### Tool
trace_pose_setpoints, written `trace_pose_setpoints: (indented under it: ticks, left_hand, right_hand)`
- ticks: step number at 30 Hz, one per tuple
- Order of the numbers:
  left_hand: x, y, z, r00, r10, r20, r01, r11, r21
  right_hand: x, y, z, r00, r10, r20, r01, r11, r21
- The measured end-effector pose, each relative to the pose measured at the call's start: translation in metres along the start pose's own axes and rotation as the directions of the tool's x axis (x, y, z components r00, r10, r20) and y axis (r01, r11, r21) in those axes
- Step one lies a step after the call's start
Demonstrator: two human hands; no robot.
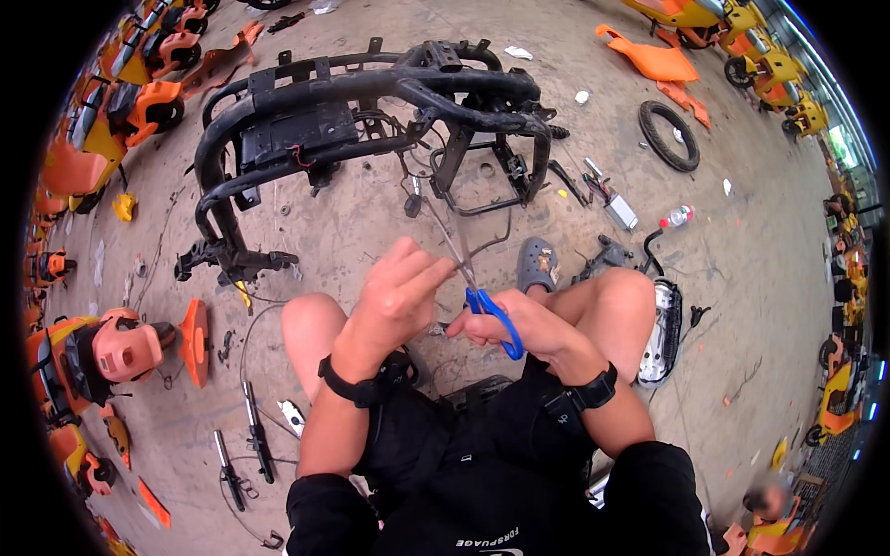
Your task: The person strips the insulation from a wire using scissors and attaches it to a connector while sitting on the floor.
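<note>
My right hand (527, 326) grips blue-handled scissors (479, 301), their blades pointing up and away from me. Just left of the blades, my left hand (394, 298) has its fingers bent and closed at a thin line, perhaps a cable; what exactly they hold is too small to make out. Beyond both hands a black tubular scooter frame (343, 85) lies on the concrete floor, with loose cables and a small black connector (413, 206) hanging from it. My bare knees are on either side, and a grey clog (538, 259) shows beyond my right hand.
Right of the frame lie a tire (654, 139), a silver box (622, 211) and a bottle (678, 216). Orange panels (193, 343) and shock absorbers (255, 431) lie at left. Rows of scooters (139, 120) line both sides. Another person (768, 499) is at lower right.
</note>
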State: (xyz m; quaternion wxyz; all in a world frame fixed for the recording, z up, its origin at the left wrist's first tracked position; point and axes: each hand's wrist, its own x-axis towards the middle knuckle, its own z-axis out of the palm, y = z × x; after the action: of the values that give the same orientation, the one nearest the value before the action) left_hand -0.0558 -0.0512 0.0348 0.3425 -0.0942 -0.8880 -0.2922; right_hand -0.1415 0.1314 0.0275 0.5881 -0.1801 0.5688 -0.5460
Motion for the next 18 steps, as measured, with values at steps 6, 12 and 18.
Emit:
trace_pose_setpoints:
  ticks: [6, 12, 18]
  left_hand:
    - [0.001, -0.001, -0.002, 1.000, 0.006, -0.018, -0.006, 0.999, -0.039]
    - [0.002, -0.001, -0.003, 1.000, -0.010, 0.003, 0.010, 1.000, -0.022]
    - [0.000, 0.000, -0.002, 0.999, -0.024, -0.023, 0.023, 0.999, -0.024]
  right_hand:
    - [-0.008, 0.007, -0.002, 0.998, -0.014, -0.055, 0.003, 0.980, -0.199]
    - [0.005, 0.008, -0.003, 0.998, -0.043, -0.044, 0.034, 0.983, -0.180]
    - [-0.006, 0.006, -0.002, 0.996, -0.012, -0.088, -0.006, 0.978, -0.207]
